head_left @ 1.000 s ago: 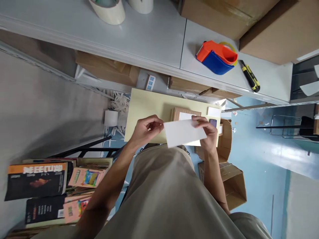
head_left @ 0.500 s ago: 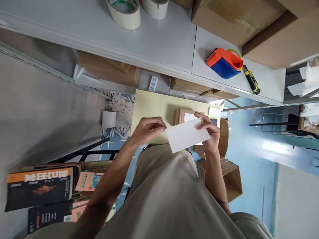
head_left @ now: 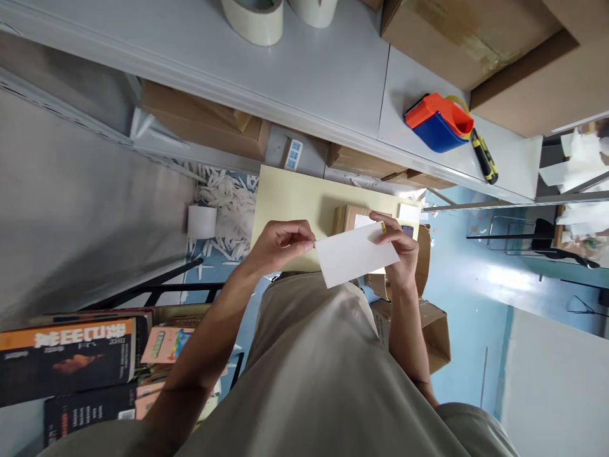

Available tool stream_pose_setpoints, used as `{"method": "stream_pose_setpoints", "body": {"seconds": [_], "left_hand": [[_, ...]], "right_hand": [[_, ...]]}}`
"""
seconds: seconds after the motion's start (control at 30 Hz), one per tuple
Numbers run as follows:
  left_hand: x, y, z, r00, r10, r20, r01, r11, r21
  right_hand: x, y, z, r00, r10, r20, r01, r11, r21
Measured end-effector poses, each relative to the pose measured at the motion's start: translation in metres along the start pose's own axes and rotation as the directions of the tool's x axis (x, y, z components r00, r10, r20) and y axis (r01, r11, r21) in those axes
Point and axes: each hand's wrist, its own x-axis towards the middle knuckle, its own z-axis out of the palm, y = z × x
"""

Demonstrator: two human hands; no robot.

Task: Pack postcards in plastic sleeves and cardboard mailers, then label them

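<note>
A white rectangular sheet of paper (head_left: 356,256) with a small yellow mark at its upper right corner is held tilted between my hands, over my lap. My right hand (head_left: 399,247) grips its right end, fingers on top and the rest of the hand behind. At the sheet's upper left corner, the thumb and fingertips of my left hand (head_left: 285,244) are pinched together on the edge. Beyond the sheet a cardboard box (head_left: 349,217) with a white paper on it rests on the pale yellow table (head_left: 290,197), partly hidden by my right hand.
Above the table runs a grey shelf (head_left: 304,82) bearing tape rolls (head_left: 261,25), an orange and blue tape dispenser (head_left: 438,124) and a utility knife (head_left: 484,157). Books (head_left: 66,362) are stacked at lower left. An open carton (head_left: 435,336) stands on the floor at right.
The view has shifted slightly. Both hands keep their hold on the sheet, which stays in nearly the same place and tilt.
</note>
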Motion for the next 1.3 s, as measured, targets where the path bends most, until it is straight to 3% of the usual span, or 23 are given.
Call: {"method": "stream_pose_setpoints", "body": {"seconds": [0.33,0.5,0.57,0.67,0.73,0.87,1.3], "left_hand": [[-0.002,-0.004,-0.009,0.999,0.018,-0.04,-0.015,0.997,0.077],[-0.005,-0.005,-0.007,0.987,0.136,-0.087,-0.125,0.985,0.114],[-0.006,-0.005,-0.005,0.978,0.193,-0.079,-0.18,0.972,0.154],[-0.008,-0.004,-0.001,0.965,0.261,-0.037,-0.247,0.944,0.219],[-0.009,-0.004,0.001,0.957,0.291,-0.015,-0.278,0.925,0.258],[-0.012,-0.007,0.002,0.944,0.329,0.001,-0.315,0.903,0.292],[-0.016,-0.017,0.007,0.949,0.314,0.017,-0.303,0.899,0.317]], "right_hand": [[0.002,0.008,0.003,0.999,0.048,0.025,-0.047,0.998,-0.049],[0.005,0.001,0.002,0.976,-0.039,-0.214,-0.033,0.945,-0.324],[0.001,-0.011,0.017,0.989,-0.005,-0.148,-0.049,0.931,-0.362],[-0.007,-0.028,0.05,0.992,0.08,0.093,-0.052,0.96,-0.277],[-0.011,-0.034,0.07,0.983,0.101,0.155,-0.065,0.972,-0.226],[-0.012,-0.032,0.084,0.981,0.132,0.144,-0.107,0.979,-0.173],[-0.016,-0.028,0.078,0.951,0.267,0.156,-0.24,0.955,-0.177]]}}
